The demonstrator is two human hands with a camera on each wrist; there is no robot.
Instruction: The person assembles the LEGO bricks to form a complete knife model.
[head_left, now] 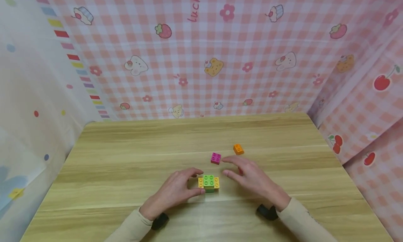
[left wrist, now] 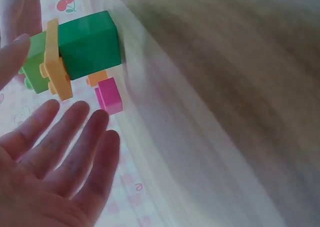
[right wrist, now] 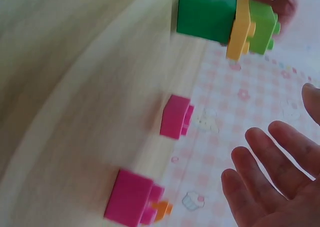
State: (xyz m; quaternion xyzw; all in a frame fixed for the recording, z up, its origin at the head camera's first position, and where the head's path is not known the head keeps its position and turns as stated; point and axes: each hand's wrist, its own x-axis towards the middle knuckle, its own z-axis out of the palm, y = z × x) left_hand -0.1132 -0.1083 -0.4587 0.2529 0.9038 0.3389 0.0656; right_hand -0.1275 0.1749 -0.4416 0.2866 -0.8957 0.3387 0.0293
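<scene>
A stack of toy building bricks [head_left: 209,181] stands upright on the table: a dark green block [left wrist: 90,46] at the bottom, a thin yellow brick [right wrist: 239,29] across it, a light green brick [right wrist: 261,27] on top. My left hand [head_left: 177,187] is at the stack's left side, thumb and fingers spread around it; in the left wrist view the fingers are apart from it. To the right, my right hand [head_left: 250,173] hovers with loosely extended fingers and nothing held. Near its index fingertip sits a pink brick [head_left: 215,158].
An orange brick [head_left: 238,149] lies farther back, right of the pink one. The right wrist view also shows a second pink brick [right wrist: 129,199], mostly hidden by the right hand in the head view. Patterned cloth [head_left: 201,60] hangs behind the wooden table [head_left: 141,140].
</scene>
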